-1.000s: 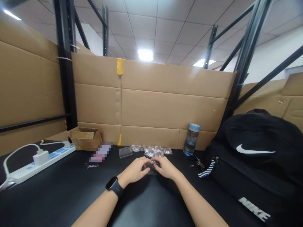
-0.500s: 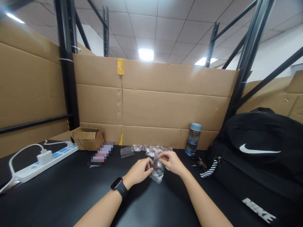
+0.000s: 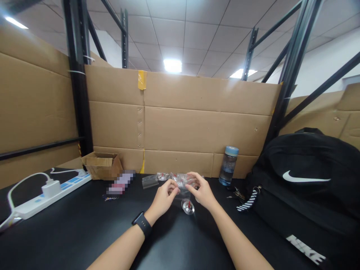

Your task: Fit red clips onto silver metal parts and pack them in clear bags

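My left hand and my right hand are raised over the black table, both pinching the top of a small clear plastic bag. A small round clear piece with a red mark hangs in the bottom of that bag. Just behind my hands lies a row of several similar small bagged pieces. A flat clear bag lies to their left. A black watch is on my left wrist.
A water bottle with a blue cap stands at the back right. A black backpack fills the right side, keys beside it. A small cardboard box and a white power strip are at left. Cardboard walls enclose the table.
My hands lifted the small bag off the table and drew its top apart; the round piece now hangs lower in it.
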Available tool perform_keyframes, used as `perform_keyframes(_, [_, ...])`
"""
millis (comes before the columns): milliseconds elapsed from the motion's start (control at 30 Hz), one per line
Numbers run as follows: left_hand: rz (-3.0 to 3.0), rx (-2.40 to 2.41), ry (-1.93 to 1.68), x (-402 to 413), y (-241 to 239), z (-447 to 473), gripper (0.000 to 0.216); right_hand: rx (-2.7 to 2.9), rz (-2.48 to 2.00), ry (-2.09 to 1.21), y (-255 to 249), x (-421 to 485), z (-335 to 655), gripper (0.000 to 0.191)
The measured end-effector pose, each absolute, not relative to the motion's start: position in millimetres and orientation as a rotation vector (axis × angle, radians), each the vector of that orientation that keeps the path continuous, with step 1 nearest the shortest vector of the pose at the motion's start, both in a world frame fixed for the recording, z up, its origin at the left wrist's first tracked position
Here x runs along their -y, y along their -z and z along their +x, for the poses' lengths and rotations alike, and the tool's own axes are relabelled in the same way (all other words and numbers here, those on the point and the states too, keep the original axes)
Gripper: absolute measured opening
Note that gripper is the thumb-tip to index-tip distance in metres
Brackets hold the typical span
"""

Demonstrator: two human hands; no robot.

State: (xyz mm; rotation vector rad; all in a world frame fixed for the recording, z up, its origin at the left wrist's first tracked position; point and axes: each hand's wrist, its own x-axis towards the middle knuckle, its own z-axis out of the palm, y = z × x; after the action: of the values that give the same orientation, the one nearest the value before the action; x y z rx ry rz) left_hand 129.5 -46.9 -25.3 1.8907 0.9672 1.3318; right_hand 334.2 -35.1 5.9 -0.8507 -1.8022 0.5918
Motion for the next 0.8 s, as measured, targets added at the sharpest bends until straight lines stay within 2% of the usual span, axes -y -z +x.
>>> perform_keyframes(167, [1.825,-0.928,-1.364,43.3,26.4,124.6,0.039,1.726,-0.809,-0.844,1.5,31.1,331.8,0.037])
perform_keyframes(267, [1.827,-0.887,-1.349,46.2,25.8,124.8,0.044,1.739,-0.823,-0.913,3.1,30.8,329.9,0.035])
perform_keyframes(400, [1.855,-0.840,-1.278,50.3,25.5,127.4,0.037,1.734,-0.827,-0.918,1.0,32.5,327.6,0.035])
perform_keyframes(567, [2.080,-0.940,-1.235,44.6,19.8,115.1,0.011,1.650,-0.903,-0.862,-6.8,33.5,332.2,0.039])
perform_keyframes(700, [2.181,-1.366,-1.350,24.4,16.7,77.1,0.022,2.036,-0.958,-0.608,-9.5,37.3,343.7,0.030])
perform_keyframes(733, [2.166,-1.472,-1.380,18.7,17.7,65.5,0.025,2.168,-0.965,-0.550,-8.1,38.1,346.4,0.032])
perform_keyframes(800, [2.137,-1.666,-1.372,8.9,21.8,44.2,0.030,2.389,-0.979,-0.510,-3.2,38.0,350.2,0.057])
